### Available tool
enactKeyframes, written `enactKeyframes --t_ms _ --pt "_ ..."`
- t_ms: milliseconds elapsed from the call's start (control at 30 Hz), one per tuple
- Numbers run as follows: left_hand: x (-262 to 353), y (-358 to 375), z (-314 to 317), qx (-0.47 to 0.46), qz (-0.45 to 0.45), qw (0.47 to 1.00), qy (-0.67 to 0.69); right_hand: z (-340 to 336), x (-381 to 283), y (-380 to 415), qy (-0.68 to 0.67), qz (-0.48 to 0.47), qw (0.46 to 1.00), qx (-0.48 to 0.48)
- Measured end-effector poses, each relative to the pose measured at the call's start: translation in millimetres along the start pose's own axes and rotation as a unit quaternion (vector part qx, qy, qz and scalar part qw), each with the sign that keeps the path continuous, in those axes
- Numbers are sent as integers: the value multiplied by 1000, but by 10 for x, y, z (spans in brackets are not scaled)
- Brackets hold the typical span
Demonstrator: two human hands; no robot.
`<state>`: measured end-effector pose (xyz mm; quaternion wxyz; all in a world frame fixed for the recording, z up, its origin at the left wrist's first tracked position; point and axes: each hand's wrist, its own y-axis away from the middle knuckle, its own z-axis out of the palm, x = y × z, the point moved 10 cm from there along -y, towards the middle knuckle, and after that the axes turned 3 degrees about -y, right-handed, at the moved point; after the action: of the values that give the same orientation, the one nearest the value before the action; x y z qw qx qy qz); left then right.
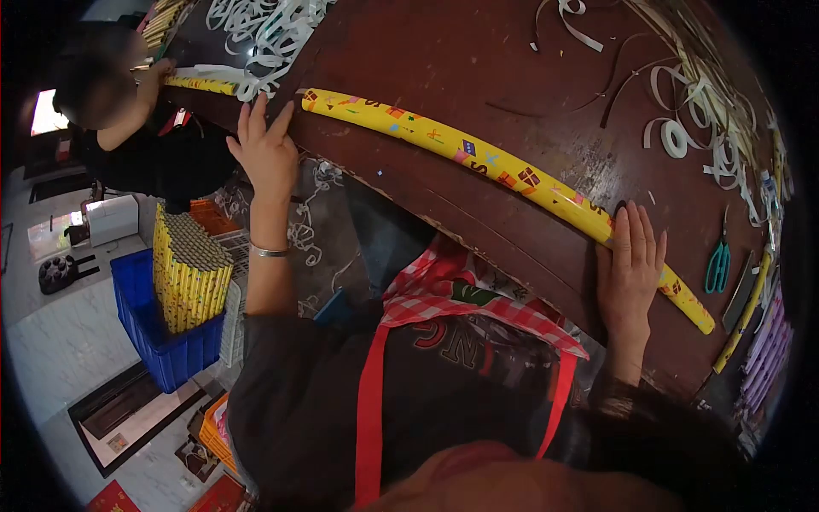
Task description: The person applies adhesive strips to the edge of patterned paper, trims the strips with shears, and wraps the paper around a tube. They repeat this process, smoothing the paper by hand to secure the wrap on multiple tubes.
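A long yellow paper roll (426, 135) printed with gift boxes and colourful shapes lies along the brown table. My left hand (266, 154), a metal bracelet at its wrist, is raised just beside the roll's left end with the fingers spread and nothing in them. Across the roll near its right end rests my right hand (630, 269), flat with fingers stretched out. The roll's tip sticks out past it.
Teal-handled scissors (717, 263), a white tape roll (674, 138) and curled white strips (721, 158) lie at the right of the brown table (478, 51). More strips (256, 34) lie at top left, near a co-worker (128, 119). A blue crate (175, 354) holds several yellow rolls (192, 273).
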<state>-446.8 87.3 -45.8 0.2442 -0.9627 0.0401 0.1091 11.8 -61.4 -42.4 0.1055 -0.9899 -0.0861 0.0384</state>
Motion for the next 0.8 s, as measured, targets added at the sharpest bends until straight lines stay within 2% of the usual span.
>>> enactKeyframes --t_ms 67,133,200,267,433,467,533,567,667,800 --pt "-50 21 -41 15 -9 1000 -14 9 5 -8 4 3 1000 -4" --pt "10 26 -162 55 -3 997 54 -7 0 -6 1 0 1000 2" --pt "215 -22 -280 71 55 986 143 -10 -3 -10 1 -6 1000 8" --pt "298 -36 -299 64 71 987 131 -20 -5 -4 2 -8 1000 13" --pt "100 -77 -234 57 28 997 36 -10 15 -21 4 3 1000 2" --pt "131 -95 -299 74 29 995 67 -22 3 -17 4 -1 1000 17" --pt "440 -135 -530 106 70 985 115 -20 20 -23 4 7 1000 15" --pt "659 -176 -548 59 93 987 116 -32 -5 -28 -5 -1 1000 19" --pt "1284 -130 -471 -43 237 960 142 -50 -15 -31 -5 5 1000 27" --pt "1827 57 -707 -54 295 929 219 -75 -10 -36 -12 13 999 28"
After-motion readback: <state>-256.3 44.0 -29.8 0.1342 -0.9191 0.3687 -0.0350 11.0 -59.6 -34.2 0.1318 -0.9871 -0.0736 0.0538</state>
